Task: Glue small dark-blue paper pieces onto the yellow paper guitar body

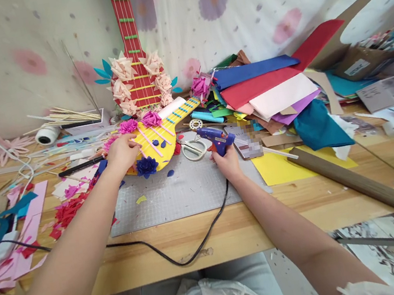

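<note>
A small yellow paper guitar [167,153] lies on a grey cutting mat [175,199], trimmed with magenta paper flowers [151,119] and a dark blue flower [146,167]. My left hand [124,154] is closed at the guitar's left edge, its fingers bent over the body beside the magenta flowers. In my right hand [226,160] is a blue hot glue gun [215,139], its nozzle facing left toward the guitar and a glue stick [279,151] jutting out behind. White-handled scissors [194,149] lie between guitar and gun. Loose blue petals [170,173] rest nearby.
A red guitar [142,83] with pale flowers stands against the curtain. Folded coloured paper [266,87] is piled at back right. A cardboard tube [355,180] lies at right. Red scraps [71,213] sit at left. A black cord [187,262] loops along the front edge.
</note>
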A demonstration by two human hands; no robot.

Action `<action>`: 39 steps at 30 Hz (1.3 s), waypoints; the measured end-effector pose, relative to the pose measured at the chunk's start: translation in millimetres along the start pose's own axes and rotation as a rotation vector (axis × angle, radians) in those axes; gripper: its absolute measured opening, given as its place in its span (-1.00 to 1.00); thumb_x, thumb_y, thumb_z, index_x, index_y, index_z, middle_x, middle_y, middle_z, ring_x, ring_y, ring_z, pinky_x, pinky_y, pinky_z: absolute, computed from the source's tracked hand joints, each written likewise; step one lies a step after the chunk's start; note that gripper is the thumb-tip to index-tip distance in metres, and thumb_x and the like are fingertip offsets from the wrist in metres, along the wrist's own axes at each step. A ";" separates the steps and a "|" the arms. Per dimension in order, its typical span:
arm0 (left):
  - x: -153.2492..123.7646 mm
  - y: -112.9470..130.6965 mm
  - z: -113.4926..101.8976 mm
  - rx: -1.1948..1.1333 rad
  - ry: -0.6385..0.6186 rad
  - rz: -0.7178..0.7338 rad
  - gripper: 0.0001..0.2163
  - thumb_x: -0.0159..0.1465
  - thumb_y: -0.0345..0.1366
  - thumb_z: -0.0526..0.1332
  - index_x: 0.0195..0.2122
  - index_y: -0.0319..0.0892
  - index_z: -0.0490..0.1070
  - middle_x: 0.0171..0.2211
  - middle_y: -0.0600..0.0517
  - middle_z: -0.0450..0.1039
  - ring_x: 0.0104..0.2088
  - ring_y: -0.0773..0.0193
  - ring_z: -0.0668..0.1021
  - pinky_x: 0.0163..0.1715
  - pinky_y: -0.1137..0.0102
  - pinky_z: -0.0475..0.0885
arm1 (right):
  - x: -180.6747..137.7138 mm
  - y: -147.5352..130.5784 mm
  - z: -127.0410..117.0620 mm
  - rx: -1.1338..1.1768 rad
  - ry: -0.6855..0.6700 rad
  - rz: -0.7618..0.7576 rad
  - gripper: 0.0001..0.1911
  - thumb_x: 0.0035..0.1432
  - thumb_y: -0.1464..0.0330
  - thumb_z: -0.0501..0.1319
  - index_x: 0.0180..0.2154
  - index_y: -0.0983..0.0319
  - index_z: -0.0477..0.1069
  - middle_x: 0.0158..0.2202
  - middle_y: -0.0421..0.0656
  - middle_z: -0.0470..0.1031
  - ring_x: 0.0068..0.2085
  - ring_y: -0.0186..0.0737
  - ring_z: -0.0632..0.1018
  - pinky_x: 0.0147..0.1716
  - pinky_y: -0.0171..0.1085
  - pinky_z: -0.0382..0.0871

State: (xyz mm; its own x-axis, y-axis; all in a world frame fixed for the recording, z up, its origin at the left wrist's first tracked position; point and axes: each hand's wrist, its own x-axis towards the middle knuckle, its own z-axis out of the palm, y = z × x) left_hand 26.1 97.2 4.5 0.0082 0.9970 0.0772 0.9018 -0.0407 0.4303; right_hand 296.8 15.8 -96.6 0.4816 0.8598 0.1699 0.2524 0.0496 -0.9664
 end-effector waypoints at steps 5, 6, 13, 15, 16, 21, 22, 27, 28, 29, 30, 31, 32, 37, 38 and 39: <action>-5.5 3.3 -0.4 -0.004 0.060 0.047 -0.64 0.14 -0.38 0.11 -0.01 -0.19 0.37 -0.24 -0.04 0.57 -0.13 0.15 0.54 -0.15 0.30 0.37 | 2.3 5.3 -0.4 -0.026 0.013 -0.021 -0.73 -0.14 0.39 0.13 -0.28 0.19 0.22 -0.54 -0.24 0.43 -0.50 -0.18 0.48 -0.47 -0.21 0.32; -8.6 5.0 0.6 -0.018 0.092 0.067 -0.65 0.14 -0.38 0.10 -0.01 -0.19 0.37 -0.23 -0.03 0.56 -0.15 0.16 0.54 -0.16 0.31 0.38 | 2.6 5.8 -0.3 -0.026 0.013 -0.023 -0.73 -0.14 0.39 0.13 -0.28 0.19 0.22 -0.54 -0.24 0.42 -0.51 -0.19 0.48 -0.48 -0.21 0.32; -60.0 21.5 33.2 0.019 0.160 0.662 -0.76 0.21 -0.40 0.05 -0.14 -0.19 0.40 -0.21 -0.05 0.53 -0.17 0.20 0.52 -0.14 0.31 0.39 | 5.3 5.6 -0.7 0.021 0.025 0.051 -0.72 -0.15 0.37 0.11 -0.28 0.21 0.24 -0.55 -0.24 0.40 -0.57 -0.26 0.41 -0.55 -0.25 0.28; -81.0 21.8 49.6 0.092 0.089 0.843 -0.75 0.22 -0.44 0.03 -0.13 -0.21 0.40 -0.20 -0.08 0.52 -0.18 0.20 0.52 -0.14 0.31 0.40 | 6.7 7.3 -1.1 0.024 0.033 0.055 -0.71 -0.16 0.37 0.11 -0.28 0.21 0.23 -0.54 -0.25 0.39 -0.56 -0.27 0.41 -0.54 -0.25 0.29; -91.4 20.4 57.8 0.110 0.071 0.889 -0.75 0.22 -0.46 0.03 -0.13 -0.21 0.40 -0.19 -0.09 0.51 -0.18 0.21 0.51 -0.14 0.31 0.40 | 7.4 8.4 -1.2 0.022 0.037 0.053 -0.70 -0.16 0.37 0.11 -0.27 0.21 0.23 -0.54 -0.26 0.40 -0.55 -0.27 0.41 -0.53 -0.25 0.30; -127.6 6.9 87.2 0.065 0.110 0.687 -0.81 0.22 -0.41 0.06 -0.21 -0.20 0.43 -0.27 -0.08 0.48 -0.22 0.17 0.47 -0.18 0.27 0.40 | 9.4 13.4 -0.3 0.015 0.053 0.040 -0.69 -0.17 0.35 0.11 -0.26 0.19 0.22 -0.50 -0.26 0.41 -0.54 -0.29 0.42 -0.50 -0.25 0.32; -130.1 5.3 89.7 0.031 0.119 0.564 -0.83 0.22 -0.37 0.08 -0.24 -0.20 0.44 -0.30 -0.08 0.46 -0.23 0.15 0.47 -0.19 0.26 0.40 | 9.5 13.5 0.0 0.013 0.054 0.043 -0.69 -0.17 0.35 0.11 -0.26 0.19 0.22 -0.51 -0.26 0.40 -0.54 -0.29 0.42 -0.50 -0.25 0.32; -129.2 17.5 94.1 -0.209 0.057 0.096 -0.74 0.20 -0.24 0.12 -0.11 -0.18 0.43 -0.22 -0.10 0.39 -0.27 0.20 0.49 -0.22 0.27 0.42 | 8.9 10.4 0.0 0.022 0.040 0.066 -0.70 -0.18 0.35 0.11 -0.29 0.20 0.21 -0.55 -0.28 0.39 -0.56 -0.30 0.41 -0.55 -0.28 0.29; -128.7 22.4 95.0 -0.239 0.041 0.078 -0.70 0.19 -0.23 0.13 -0.06 -0.16 0.41 -0.11 -0.14 0.34 -0.25 0.21 0.49 -0.22 0.28 0.43 | 8.8 9.6 -0.2 0.035 0.036 0.068 -0.70 -0.19 0.35 0.11 -0.29 0.20 0.21 -0.55 -0.27 0.39 -0.57 -0.30 0.41 -0.56 -0.28 0.29; -128.1 27.0 96.2 -0.257 0.026 0.066 -0.66 0.18 -0.22 0.15 -0.01 -0.14 0.39 -0.01 -0.16 0.28 -0.24 0.22 0.49 -0.21 0.28 0.43 | 8.7 9.0 -0.4 0.053 0.033 0.068 -0.70 -0.20 0.35 0.10 -0.30 0.20 0.21 -0.54 -0.27 0.39 -0.57 -0.31 0.40 -0.56 -0.29 0.28; -127.5 30.9 97.5 -0.273 0.011 0.055 -0.62 0.17 -0.22 0.16 0.03 -0.11 0.37 0.07 -0.18 0.21 -0.24 0.23 0.50 -0.20 0.27 0.43 | 8.6 8.4 -0.6 0.074 0.033 0.068 -0.70 -0.20 0.35 0.10 -0.30 0.20 0.21 -0.53 -0.27 0.40 -0.57 -0.33 0.40 -0.57 -0.30 0.28; -126.5 33.7 98.8 -0.291 -0.006 0.043 -0.59 0.17 -0.23 0.17 0.07 -0.07 0.34 0.12 -0.17 0.16 -0.25 0.25 0.50 -0.19 0.27 0.43 | 8.6 7.9 -0.8 0.094 0.035 0.068 -0.70 -0.20 0.35 0.09 -0.30 0.20 0.20 -0.52 -0.27 0.41 -0.58 -0.35 0.39 -0.57 -0.32 0.28; -125.0 35.5 100.2 -0.315 -0.018 0.031 -0.57 0.16 -0.24 0.17 0.09 -0.05 0.32 0.16 -0.16 0.12 -0.27 0.28 0.51 -0.18 0.27 0.43 | 8.6 7.4 -0.9 0.110 0.037 0.069 -0.70 -0.21 0.35 0.09 -0.30 0.19 0.20 -0.50 -0.27 0.42 -0.58 -0.37 0.39 -0.58 -0.33 0.27; -111.6 34.6 107.7 -0.528 -0.025 0.040 -0.58 0.14 -0.29 0.18 0.07 -0.09 0.36 0.14 -0.11 0.22 -0.47 0.46 0.45 -0.20 0.35 0.44 | 7.6 4.6 -1.1 0.100 0.032 0.083 -0.70 -0.22 0.36 0.09 -0.30 0.21 0.22 -0.50 -0.26 0.43 -0.59 -0.37 0.38 -0.59 -0.33 0.26; -109.3 34.8 109.5 -0.568 -0.021 0.041 -0.59 0.14 -0.30 0.18 0.05 -0.10 0.37 0.14 -0.11 0.23 -0.50 0.48 0.43 -0.22 0.37 0.45 | 7.2 3.9 -1.2 0.093 0.026 0.083 -0.70 -0.21 0.36 0.09 -0.30 0.21 0.23 -0.52 -0.26 0.42 -0.59 -0.35 0.39 -0.59 -0.32 0.26; -107.7 35.6 111.2 -0.605 -0.016 0.040 -0.61 0.14 -0.31 0.17 0.03 -0.10 0.39 0.14 -0.11 0.24 -0.52 0.49 0.42 -0.24 0.38 0.45 | 6.8 3.0 -1.4 0.087 0.020 0.084 -0.70 -0.21 0.36 0.09 -0.30 0.22 0.24 -0.53 -0.26 0.41 -0.58 -0.34 0.39 -0.58 -0.31 0.26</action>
State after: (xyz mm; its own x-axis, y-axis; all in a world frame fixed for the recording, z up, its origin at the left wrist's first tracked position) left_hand 105.4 -4.3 -88.5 0.0480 0.9946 0.0922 0.4952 -0.1039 0.8625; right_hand 302.0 21.1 -98.2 0.5145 0.8526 0.0908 0.1370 0.0228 -0.9903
